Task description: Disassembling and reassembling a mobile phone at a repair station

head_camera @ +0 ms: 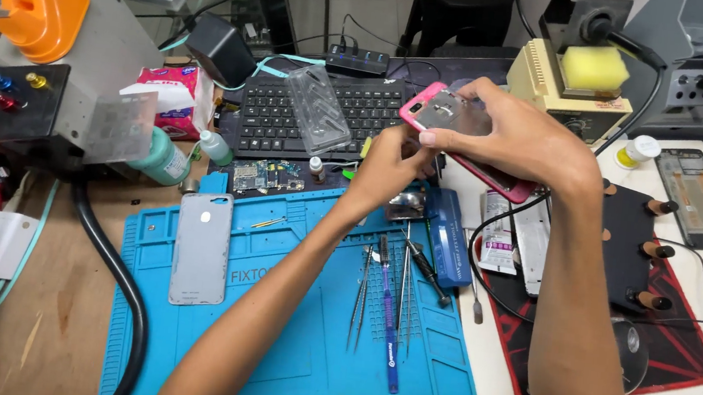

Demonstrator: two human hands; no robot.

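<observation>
A cluttered repair bench [52, 314], wood on the left and pale stone on the right, carries a blue work mat [283, 347] at its front and a black keyboard [326, 108] at its back edge. Above the mat's far right corner, a person holds a pink-framed phone [462, 135] with its back opened toward the camera, tilted and clear of the surface. The right hand [519, 137] is clamped around the phone's upper edge and side, fingers curled over it. The left hand [389, 167] is closed at the phone's lower left corner; what it pinches, if anything, cannot be made out. On the mat lie a grey back cover [201, 247] near the left edge and a row of tweezers and screwdrivers [394, 289] toward the right. A clear phone case [319, 109] rests across the keyboard. A green bottle [162, 158] lies beside a pink tissue pack [172, 98] at the back left. A yellow sponge [594, 68] sits in the soldering station's tray at the back right, and a dark phone screen [698, 197] lies near the right edge.
</observation>
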